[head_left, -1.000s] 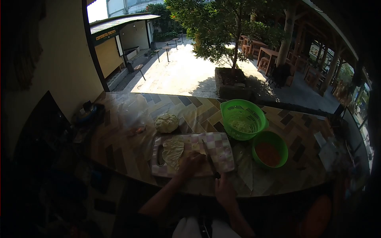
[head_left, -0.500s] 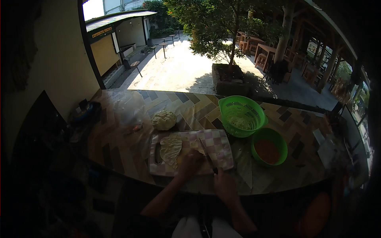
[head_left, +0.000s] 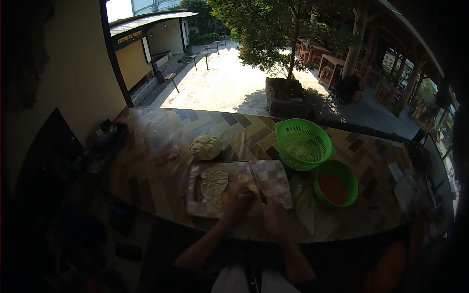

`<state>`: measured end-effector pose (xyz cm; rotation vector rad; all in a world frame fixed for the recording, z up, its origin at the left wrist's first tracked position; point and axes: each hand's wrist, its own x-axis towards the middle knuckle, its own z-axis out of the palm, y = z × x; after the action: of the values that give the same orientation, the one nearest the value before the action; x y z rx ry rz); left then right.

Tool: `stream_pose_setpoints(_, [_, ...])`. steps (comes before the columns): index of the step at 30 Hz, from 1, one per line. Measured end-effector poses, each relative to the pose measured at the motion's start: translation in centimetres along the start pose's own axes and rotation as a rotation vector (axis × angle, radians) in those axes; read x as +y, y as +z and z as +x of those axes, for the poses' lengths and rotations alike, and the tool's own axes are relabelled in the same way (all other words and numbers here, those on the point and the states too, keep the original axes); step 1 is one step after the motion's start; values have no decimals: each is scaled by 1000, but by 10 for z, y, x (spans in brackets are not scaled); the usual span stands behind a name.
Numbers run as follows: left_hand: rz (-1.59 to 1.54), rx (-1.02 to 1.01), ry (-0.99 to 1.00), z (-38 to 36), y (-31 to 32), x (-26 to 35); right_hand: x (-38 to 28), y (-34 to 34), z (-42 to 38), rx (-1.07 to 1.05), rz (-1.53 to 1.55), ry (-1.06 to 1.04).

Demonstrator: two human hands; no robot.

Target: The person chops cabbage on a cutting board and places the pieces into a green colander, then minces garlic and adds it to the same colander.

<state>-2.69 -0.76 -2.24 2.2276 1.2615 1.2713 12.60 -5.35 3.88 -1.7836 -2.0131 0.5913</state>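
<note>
My right hand (head_left: 275, 215) is closed around the handle of a knife (head_left: 257, 178), its blade pointing away from me over a checkered cutting board (head_left: 273, 178). Just left of the blade, my left hand (head_left: 240, 201) rests on the board with its fingers curled; what lies under them is dark and hidden. Pale cabbage leaves (head_left: 214, 185) lie flat on the board's left half. Behind the board sits a cabbage head (head_left: 205, 147), its outer leaves wrinkled.
A green colander (head_left: 322, 139) with pale shreds stands behind the board's right end. Beside it, a green bowl (head_left: 352, 188) holds an orange mass. Clear plastic (head_left: 163, 129) and a small reddish item (head_left: 172, 156) lie at left on the patterned table (head_left: 146, 190).
The knife and my right hand have slid forward, away from me, along the board. My left hand stays near the same spot. The whole view has shifted slightly.
</note>
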Motion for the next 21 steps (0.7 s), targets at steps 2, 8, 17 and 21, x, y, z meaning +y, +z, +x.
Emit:
stream_pose_setpoints(2, [17,-18,-24,-3,9,-13,-1,-6,-7,-38,51,21])
stream_pose_setpoints(8, [41,34,0,0,6,-9,-18,2,-34,-59,5,144])
stream_pose_setpoints(17, [110,-31,56,0,-11,13,1,16,-6,67,34,-4])
stream_pose_setpoints(21, [8,10,-6,-3,-5,0,-6,-2,-20,-25,69,14])
